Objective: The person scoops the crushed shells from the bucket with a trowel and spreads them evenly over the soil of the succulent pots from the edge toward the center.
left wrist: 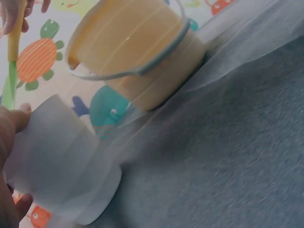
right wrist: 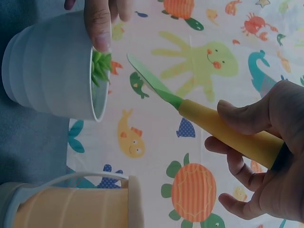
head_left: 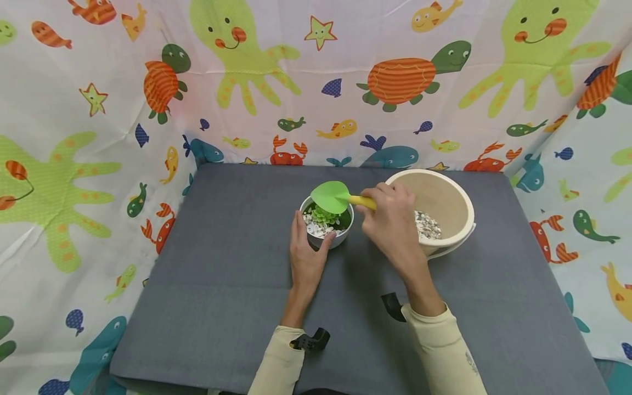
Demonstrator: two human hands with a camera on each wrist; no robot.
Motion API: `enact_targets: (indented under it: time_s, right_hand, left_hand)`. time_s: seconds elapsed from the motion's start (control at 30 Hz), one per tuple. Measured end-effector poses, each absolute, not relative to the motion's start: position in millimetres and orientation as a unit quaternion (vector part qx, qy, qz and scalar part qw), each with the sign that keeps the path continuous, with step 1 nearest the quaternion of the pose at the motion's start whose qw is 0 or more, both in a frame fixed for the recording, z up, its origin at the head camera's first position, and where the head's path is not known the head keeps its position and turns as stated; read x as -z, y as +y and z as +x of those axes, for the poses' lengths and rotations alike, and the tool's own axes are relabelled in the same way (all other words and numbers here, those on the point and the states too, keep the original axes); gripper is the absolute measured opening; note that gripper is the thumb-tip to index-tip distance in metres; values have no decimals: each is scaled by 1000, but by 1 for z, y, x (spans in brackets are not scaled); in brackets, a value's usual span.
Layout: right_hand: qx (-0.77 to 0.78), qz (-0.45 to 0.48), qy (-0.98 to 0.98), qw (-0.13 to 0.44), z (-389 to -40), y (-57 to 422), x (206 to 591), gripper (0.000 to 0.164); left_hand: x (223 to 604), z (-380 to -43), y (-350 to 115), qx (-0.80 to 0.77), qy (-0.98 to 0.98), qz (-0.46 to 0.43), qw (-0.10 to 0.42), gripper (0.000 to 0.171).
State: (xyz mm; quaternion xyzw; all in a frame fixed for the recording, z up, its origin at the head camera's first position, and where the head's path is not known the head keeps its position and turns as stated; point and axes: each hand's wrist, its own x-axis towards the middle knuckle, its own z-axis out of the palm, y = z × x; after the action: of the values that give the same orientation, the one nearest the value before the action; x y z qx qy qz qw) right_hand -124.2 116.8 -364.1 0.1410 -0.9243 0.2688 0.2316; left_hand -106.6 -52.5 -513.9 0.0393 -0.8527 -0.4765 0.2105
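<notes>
A white flowerpot (head_left: 340,238) stands on the grey table, with a green succulent (head_left: 323,215) and white pebbles (head_left: 316,226) inside. My left hand (head_left: 306,258) holds the pot from its near left side, the thumb at the rim in the left wrist view. My right hand (head_left: 392,222) grips the yellow handle of a small trowel (head_left: 331,196). Its green blade hangs above the pot's far side, over the succulent. In the right wrist view the trowel (right wrist: 209,118) is tilted and its blade is apart from the pot (right wrist: 52,66); no pebbles show on it.
A cream bucket (head_left: 446,192) with pale gravel (head_left: 427,226) stands just right of the pot, its handle (left wrist: 166,57) lowered against the side. The grey table (head_left: 222,263) is backed by a curtain (head_left: 306,71) printed with sea animals.
</notes>
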Motion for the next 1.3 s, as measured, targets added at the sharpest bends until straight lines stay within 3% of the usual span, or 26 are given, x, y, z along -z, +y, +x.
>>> enact_targets:
  time_s: [0.37, 0.87, 1.0, 1.13, 1.3]
  right_hand:
    - [-299, 124, -919, 225, -122, 130, 368, 16]
    - [-342, 72, -898, 267, -113, 172, 363, 19]
    - [-341, 49, -895, 284, -106, 195, 360, 20]
    - [-324, 22, -897, 299, -99, 218, 360, 21]
    - [-273, -4, -915, 297, -99, 247, 362, 23]
  left_hand:
    - [515, -100, -19, 407, -850, 111, 315, 107]
    - [516, -102, -13, 398, -855, 124, 308, 117]
    - [512, -105, -12, 389, -848, 106, 344, 105]
    - [499, -113, -7, 390, -836, 30, 386, 88]
    - [479, -127, 4, 392, -831, -98, 382, 68]
